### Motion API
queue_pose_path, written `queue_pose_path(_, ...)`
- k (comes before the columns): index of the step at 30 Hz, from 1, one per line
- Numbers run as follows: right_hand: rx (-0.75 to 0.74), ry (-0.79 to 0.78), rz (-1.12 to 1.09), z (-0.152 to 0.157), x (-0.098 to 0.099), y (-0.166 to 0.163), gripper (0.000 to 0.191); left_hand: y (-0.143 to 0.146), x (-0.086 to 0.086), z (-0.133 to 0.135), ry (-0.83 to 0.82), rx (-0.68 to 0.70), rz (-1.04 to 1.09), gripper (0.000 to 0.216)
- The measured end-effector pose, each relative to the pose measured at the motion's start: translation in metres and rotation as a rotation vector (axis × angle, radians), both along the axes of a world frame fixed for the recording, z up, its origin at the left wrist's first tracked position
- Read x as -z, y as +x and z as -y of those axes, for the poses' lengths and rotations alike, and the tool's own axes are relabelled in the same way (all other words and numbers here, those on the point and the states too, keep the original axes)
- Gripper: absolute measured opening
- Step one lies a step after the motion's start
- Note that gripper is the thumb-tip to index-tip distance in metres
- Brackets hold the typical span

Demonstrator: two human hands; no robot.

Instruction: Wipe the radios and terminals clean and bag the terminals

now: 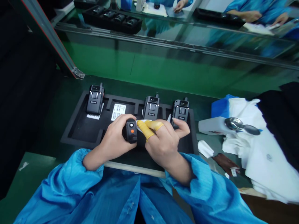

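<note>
My left hand [116, 137] is wrapped round a small black radio unit [130, 130] with an orange button, held over the black foam tray [77, 130]. My right hand [163, 140], with yellow finger cots on two fingers, pinches a small white label or film [142, 122] against the unit's top. Three more black radio units stand upright in the tray's slots: one at the left [95, 99], one in the middle [151, 107], one at the right [180, 112]. A white label sheet [118, 111] lies in an empty slot.
A white dispenser with a metal top [224, 124] and white cloths [263, 155] lie to the right on the green bench. Beyond a green conveyor rail [163, 40], another black tray of units [112, 17] and other people's hands in blue sleeves [249, 14].
</note>
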State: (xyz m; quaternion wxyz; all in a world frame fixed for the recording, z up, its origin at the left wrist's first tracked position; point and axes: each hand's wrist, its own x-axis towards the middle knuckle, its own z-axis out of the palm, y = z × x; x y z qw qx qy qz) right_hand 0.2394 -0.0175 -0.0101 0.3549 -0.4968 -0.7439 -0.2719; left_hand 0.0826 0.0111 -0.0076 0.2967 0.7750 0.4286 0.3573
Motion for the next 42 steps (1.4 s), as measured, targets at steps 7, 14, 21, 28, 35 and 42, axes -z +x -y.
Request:
queue_pose_path(7,-0.018,-0.054,-0.098,-0.003,-0.012,-0.001,0.029,-0.002,0.003,0.002,0.038,0.049,0.034,0.041)
queue_pose_path(14,-0.110,-0.117,-0.002,0.008,-0.018,-0.010,0.034,-0.001,0.003,0.002,0.016,0.074,0.049,0.037)
queue_pose_path(21,0.018,-0.088,-0.027,0.007,-0.013,0.001,0.031,-0.002,0.005,0.002,0.083,0.101,0.022,0.043)
queue_pose_path(28,-0.201,-0.134,-0.034,0.008,-0.016,-0.003,0.038,-0.003,0.003,0.002,0.056,0.117,0.067,0.039)
queue_pose_path(35,-0.228,-0.104,-0.038,0.015,-0.004,0.006,0.035,-0.001,0.004,0.003,0.060,0.141,0.048,0.045)
queue_pose_path(42,-0.115,-0.013,-0.036,0.012,-0.001,0.016,0.029,-0.003,0.002,0.004,0.075,0.107,0.000,0.043)
